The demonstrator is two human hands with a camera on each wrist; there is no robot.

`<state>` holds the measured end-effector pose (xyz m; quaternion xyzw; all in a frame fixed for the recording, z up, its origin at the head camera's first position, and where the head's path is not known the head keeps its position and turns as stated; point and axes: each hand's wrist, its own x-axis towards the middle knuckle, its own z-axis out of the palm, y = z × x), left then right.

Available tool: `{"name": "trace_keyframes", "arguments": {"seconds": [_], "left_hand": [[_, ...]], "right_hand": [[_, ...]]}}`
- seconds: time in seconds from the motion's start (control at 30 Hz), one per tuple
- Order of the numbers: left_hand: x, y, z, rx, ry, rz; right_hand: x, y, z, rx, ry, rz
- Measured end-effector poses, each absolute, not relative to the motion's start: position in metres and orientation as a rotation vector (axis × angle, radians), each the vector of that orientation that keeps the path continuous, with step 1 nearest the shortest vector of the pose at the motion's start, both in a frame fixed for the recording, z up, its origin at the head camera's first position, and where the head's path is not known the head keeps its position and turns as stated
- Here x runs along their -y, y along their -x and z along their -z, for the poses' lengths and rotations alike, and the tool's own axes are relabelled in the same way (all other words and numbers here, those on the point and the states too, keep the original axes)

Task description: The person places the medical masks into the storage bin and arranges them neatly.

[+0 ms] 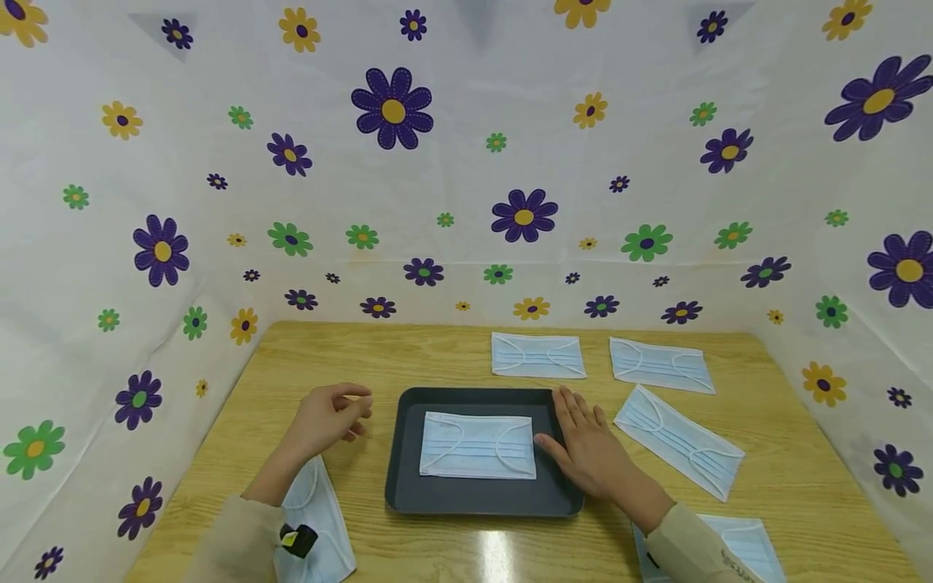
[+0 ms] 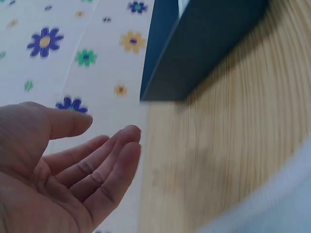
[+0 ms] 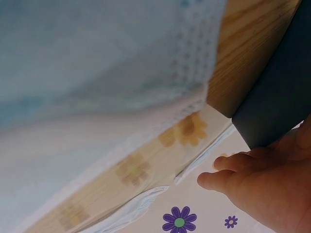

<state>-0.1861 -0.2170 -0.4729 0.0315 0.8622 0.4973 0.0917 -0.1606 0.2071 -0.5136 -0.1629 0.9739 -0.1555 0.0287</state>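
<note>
A dark grey tray (image 1: 484, 498) sits on the table with a light blue face mask (image 1: 477, 447) lying flat inside it. My right hand (image 1: 590, 449) rests along the tray's right rim with its fingers stretched out and its thumb over the inside. To the left of the tray, my left hand (image 1: 331, 421) is held apart from it, fingers loosely bent around nothing. The left wrist view shows the same empty left hand (image 2: 73, 170) beside the tray's outer wall (image 2: 209, 43). In the right wrist view, a mask (image 3: 97, 73) fills much of the foreground near the hand.
Two masks lie at the back, one behind the tray (image 1: 538, 356) and another mask (image 1: 662, 366) farther right. A slanted mask (image 1: 681, 441) is right of the tray. Sleeves partly cover a front-left mask (image 1: 331, 526) and a front-right mask (image 1: 751, 542). Flowered cloth (image 1: 452, 162) encloses the table.
</note>
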Motion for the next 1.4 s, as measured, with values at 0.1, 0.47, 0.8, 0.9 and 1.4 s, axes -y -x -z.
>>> {"name": "trace_keyframes", "arguments": {"seconds": [0.1,0.47,0.8,0.9,1.4], "left_hand": [[0.236,0.182,0.473,-2.582,-0.111,-1.443],[0.282,0.163,0.474,-2.707,-0.124,-1.247],[0.305,0.153,0.483,-2.679,-0.142,-1.113],[0.310,0.152,0.487,-2.660,-0.129,-1.099],[0.334,0.154,0.506,-2.547,-0.138,-1.223]], "right_hand": [[-0.207,0.160,0.513,-3.001,0.499,0.480],[-0.206,0.161,0.515,-3.016,0.502,0.482],[-0.207,0.161,0.518,-3.023,0.510,0.482],[-0.207,0.161,0.518,-3.021,0.507,0.485],[-0.207,0.161,0.516,-3.005,0.498,0.492]]}}
